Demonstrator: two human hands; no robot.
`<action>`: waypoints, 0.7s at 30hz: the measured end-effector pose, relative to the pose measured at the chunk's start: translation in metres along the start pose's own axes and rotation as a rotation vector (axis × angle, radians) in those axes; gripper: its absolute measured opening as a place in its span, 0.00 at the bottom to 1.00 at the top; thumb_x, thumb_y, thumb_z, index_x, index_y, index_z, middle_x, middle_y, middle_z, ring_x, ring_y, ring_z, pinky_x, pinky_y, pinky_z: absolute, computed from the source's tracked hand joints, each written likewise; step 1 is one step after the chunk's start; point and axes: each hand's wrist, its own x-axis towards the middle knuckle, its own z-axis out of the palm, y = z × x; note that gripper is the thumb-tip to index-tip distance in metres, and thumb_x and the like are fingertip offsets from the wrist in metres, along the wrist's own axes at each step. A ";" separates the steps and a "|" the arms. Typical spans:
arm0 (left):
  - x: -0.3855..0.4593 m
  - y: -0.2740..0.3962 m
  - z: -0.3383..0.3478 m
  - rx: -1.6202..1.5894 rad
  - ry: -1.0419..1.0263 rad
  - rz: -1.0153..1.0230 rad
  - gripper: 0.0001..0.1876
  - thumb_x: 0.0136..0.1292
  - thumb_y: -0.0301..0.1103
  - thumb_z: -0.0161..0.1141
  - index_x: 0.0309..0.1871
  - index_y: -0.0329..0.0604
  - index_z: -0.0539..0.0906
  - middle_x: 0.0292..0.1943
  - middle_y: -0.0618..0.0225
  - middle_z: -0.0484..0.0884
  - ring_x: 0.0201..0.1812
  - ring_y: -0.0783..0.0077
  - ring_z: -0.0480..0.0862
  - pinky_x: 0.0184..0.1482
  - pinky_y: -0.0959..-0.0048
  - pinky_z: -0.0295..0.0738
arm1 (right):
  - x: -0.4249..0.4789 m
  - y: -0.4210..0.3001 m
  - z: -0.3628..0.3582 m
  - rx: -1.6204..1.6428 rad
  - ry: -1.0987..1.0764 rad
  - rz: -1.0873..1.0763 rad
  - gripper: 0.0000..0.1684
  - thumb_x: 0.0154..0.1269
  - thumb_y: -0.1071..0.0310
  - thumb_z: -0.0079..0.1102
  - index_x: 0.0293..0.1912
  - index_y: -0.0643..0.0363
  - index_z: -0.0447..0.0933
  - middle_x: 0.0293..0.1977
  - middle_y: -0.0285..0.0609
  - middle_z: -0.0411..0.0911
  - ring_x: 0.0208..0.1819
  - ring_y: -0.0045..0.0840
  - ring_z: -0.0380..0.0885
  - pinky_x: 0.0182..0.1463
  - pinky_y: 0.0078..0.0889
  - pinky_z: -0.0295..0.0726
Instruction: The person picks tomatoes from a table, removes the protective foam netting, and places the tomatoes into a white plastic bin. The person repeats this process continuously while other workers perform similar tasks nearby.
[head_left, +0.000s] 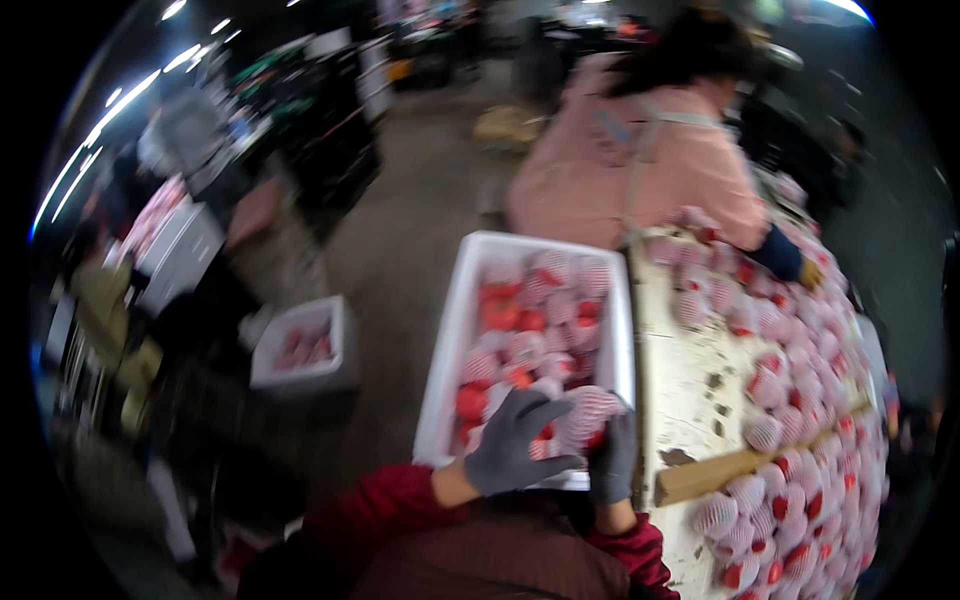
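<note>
A white foam box (450, 337) stands before me, filled with red round fruits in pink-and-white foam net sleeves. My left hand (517, 442), in a grey glove, is over the near end of the box, its fingers apart, thumb and fingers pointing right. My right hand (615, 450), gloved too, is at the box's near right corner, against a netted fruit (589, 412) that lies between the two hands. Whether the right fingers grip this fruit is blurred. The fruits directly under the hands are partly hidden.
Right of the box is a worn pale tabletop (682, 367) with many netted fruits (795, 517) and a wooden strip (712, 476). A co-worker in a pink garment (630, 165) leans over its far part. A smaller foam box (337, 337) with fruits stands on the floor at left.
</note>
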 end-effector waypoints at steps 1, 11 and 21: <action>0.003 -0.001 -0.012 0.007 0.005 0.002 0.40 0.40 0.43 0.77 0.58 0.40 0.72 0.52 0.55 0.71 0.52 0.54 0.74 0.52 0.60 0.72 | -0.004 -0.001 0.005 0.076 -0.086 0.064 0.23 0.72 0.61 0.42 0.60 0.66 0.62 0.50 0.45 0.72 0.49 0.25 0.73 0.53 0.27 0.73; -0.111 -0.108 -0.112 -0.762 0.249 -0.667 0.19 0.59 0.33 0.63 0.52 0.41 0.74 0.45 0.63 0.80 0.45 0.67 0.82 0.50 0.68 0.78 | -0.030 0.016 0.073 -0.374 -0.619 0.206 0.30 0.71 0.65 0.45 0.68 0.60 0.53 0.50 0.53 0.73 0.41 0.31 0.80 0.47 0.32 0.80; -0.119 -0.267 -0.262 -1.029 1.269 -0.993 0.36 0.58 0.54 0.62 0.59 0.33 0.66 0.54 0.54 0.70 0.56 0.54 0.74 0.57 0.59 0.73 | -0.014 0.011 0.025 -0.331 -0.398 0.202 0.21 0.73 0.67 0.43 0.61 0.64 0.64 0.45 0.51 0.77 0.40 0.32 0.81 0.45 0.32 0.81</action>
